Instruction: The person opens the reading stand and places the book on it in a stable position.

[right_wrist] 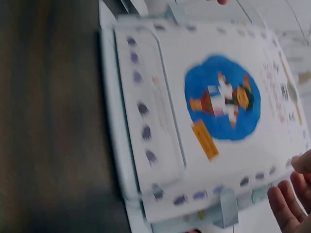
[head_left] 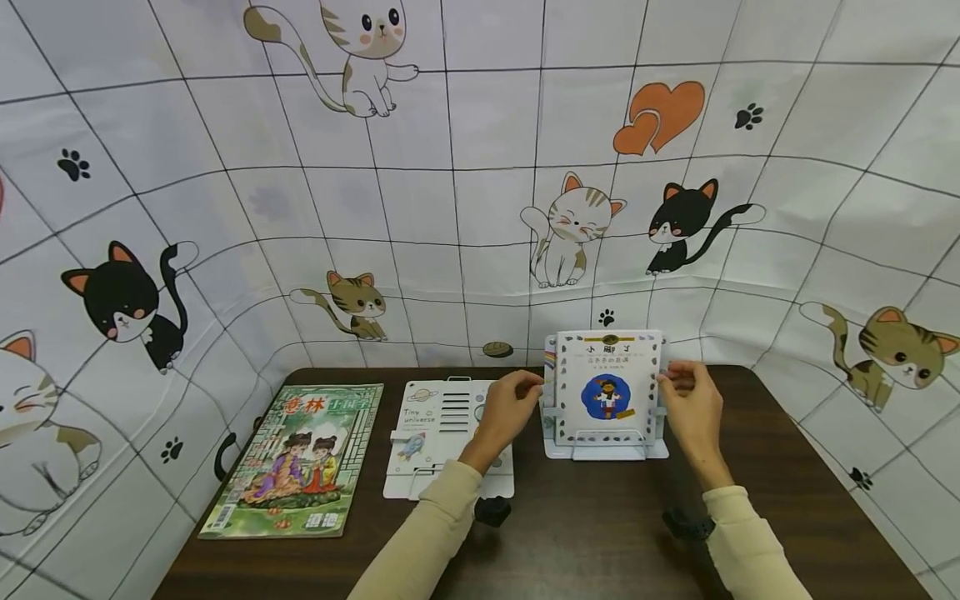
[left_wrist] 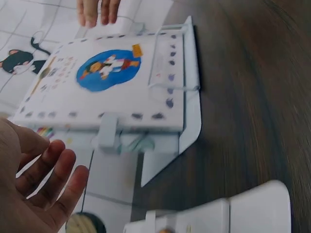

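A white picture book (head_left: 592, 375) with a blue round picture on its cover stands upright, leaning back on a pale reading stand (head_left: 555, 450). The stand's clear front bar and side clips overlap the cover. My left hand (head_left: 510, 412) is by the left edge of the stand; in the left wrist view its fingers (left_wrist: 60, 182) are loosely bent with nothing between them. On the opposite side, my right hand (head_left: 693, 412) is at the book's right edge. Its thumb (right_wrist: 302, 162) comes right up to the cover's border in the right wrist view, the other fingers spread apart below.
A second white stand (head_left: 408, 479), marked "Tiny universe", lies on the brown table (head_left: 570, 533) left of the book, partly behind my left arm. Further left is a green illustrated magazine (head_left: 307, 467). A white cat-print sheet (head_left: 487, 208) hangs behind the table.
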